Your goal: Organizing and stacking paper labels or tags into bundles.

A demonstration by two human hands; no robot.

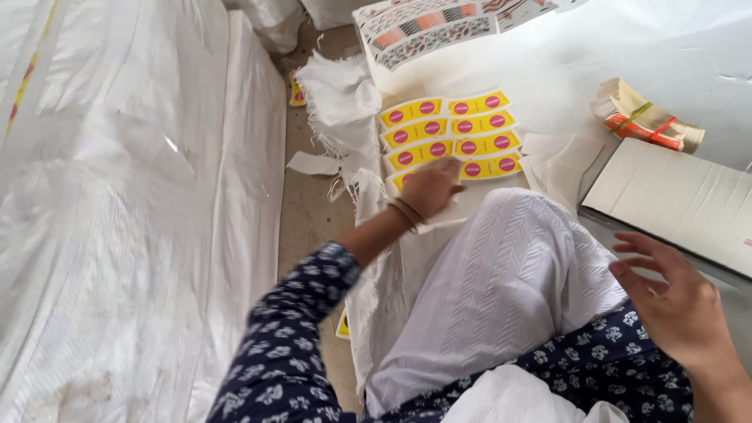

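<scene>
Yellow labels [450,133] with pink dots lie in two neat columns on the white sheet [548,70], just past the raised knee in white cloth [501,274]. Nearest, the right hand [674,301] hovers with fingers spread and nothing in it, beside the cardboard box flap [674,200]. Further out, the left hand [429,188] presses down on the lowest label of the left column, fingers flat; whether it pinches the label I cannot tell. Beyond, a banded bundle of cards [646,121] rests on the sheet.
</scene>
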